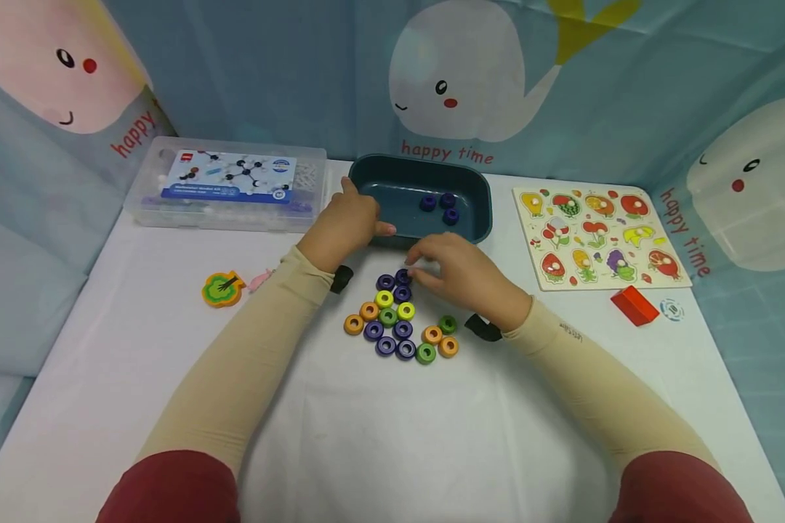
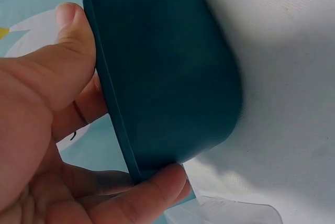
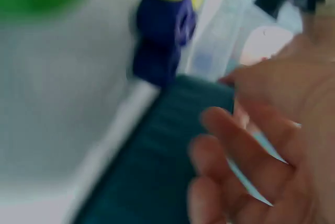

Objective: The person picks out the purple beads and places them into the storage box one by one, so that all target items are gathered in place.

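At the near left corner of a dark teal plastic basin (image 1: 419, 168), my left hand (image 1: 345, 224) grips the rim; the left wrist view shows the thumb at the rim and fingertips around the basin's corner (image 2: 172, 77). My right hand (image 1: 464, 276) is at the basin's near side, fingers loosely bent with nothing between them in the right wrist view. Its thumb and index finger are close to a purple ring (image 1: 403, 277) at the top of a group of rings. Several purple, yellow, orange and green rings lie below it. Inside the basin sit three purple rings (image 1: 448, 201).
A clear plastic kit box (image 1: 229, 214) stands at back left. In front of it lie a tree-shaped piece (image 1: 223, 289) and a pink piece (image 1: 260, 280). On the right are a fruit puzzle board (image 1: 543, 254), a red block (image 1: 634, 306) and a round chip (image 1: 671, 310).
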The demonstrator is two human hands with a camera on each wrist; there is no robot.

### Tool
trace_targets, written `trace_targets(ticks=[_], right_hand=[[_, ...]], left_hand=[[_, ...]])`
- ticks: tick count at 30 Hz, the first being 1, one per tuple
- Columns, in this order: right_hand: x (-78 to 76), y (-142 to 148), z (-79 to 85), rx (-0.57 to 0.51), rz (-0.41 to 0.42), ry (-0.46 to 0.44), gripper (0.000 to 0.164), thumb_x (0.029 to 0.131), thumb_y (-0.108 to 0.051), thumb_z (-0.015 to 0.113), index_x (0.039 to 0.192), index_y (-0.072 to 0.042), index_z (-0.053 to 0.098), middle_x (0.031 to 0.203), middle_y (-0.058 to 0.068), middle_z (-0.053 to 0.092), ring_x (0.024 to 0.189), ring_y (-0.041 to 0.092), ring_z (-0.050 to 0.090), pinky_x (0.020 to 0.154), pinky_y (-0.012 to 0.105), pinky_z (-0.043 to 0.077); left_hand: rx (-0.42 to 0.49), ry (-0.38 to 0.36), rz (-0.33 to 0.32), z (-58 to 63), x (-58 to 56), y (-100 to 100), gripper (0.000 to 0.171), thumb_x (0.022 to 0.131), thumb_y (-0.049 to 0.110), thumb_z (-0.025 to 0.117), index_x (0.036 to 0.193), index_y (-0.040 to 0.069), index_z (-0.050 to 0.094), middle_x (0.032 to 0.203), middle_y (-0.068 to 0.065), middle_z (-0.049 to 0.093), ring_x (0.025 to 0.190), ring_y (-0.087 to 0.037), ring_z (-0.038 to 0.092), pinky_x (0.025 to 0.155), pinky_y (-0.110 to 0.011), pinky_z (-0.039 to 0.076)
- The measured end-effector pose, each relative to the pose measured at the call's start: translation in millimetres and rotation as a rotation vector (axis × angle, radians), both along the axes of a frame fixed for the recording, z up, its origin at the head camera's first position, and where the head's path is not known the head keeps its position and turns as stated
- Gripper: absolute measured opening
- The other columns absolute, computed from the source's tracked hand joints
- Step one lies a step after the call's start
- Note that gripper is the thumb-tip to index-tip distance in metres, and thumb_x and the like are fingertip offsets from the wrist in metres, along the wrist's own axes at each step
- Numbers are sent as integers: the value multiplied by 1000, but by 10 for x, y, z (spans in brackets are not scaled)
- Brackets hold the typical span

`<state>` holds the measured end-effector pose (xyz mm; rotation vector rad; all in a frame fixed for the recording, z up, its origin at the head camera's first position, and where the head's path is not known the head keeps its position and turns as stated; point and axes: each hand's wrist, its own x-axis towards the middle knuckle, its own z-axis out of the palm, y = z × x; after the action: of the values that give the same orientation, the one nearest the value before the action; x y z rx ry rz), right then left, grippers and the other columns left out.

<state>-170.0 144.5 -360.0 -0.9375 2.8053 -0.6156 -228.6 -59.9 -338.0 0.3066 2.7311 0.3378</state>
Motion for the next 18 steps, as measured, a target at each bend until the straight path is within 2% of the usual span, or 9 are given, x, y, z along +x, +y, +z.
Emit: trace_targets(ticks=[4,9,14,18], right_hand=[[61,-72,-118,58,42,-66,18,93,-19,71,111,-16,72,110,-3,72,104,16,64,97,36,51],[34,-92,-219,72,47,-69,19,93,-12,69,111,-15,73,111,-2,72,104,14,64,98,36,51],[20,-98,-248,68,41,-68,18,93,-13,69,110,-17,72,110,-2,72,99,14,63,94,36,52],[32,-109,-207,98,35,-45,15,92,-19,71,107,-19,72,106,-4,71,94,13,61,90,34,51]], left_hand=[[-4,-5,4,-9,-4,0,54,98,49,58,124,3,69,157,-43,9,136,-53,41,103,-55,47],[-12,4,-10,-14,2,8,55,98,51,57,122,3,69,157,-44,9,136,-54,41,103,-54,47],[-11,6,-12,8,15,8,55,98,50,57,125,3,68,157,-43,9,136,-54,40,103,-55,48],[-12,-1,-6,27,22,4,56,98,50,57,126,2,67,157,-43,9,136,-54,40,102,-55,48]])
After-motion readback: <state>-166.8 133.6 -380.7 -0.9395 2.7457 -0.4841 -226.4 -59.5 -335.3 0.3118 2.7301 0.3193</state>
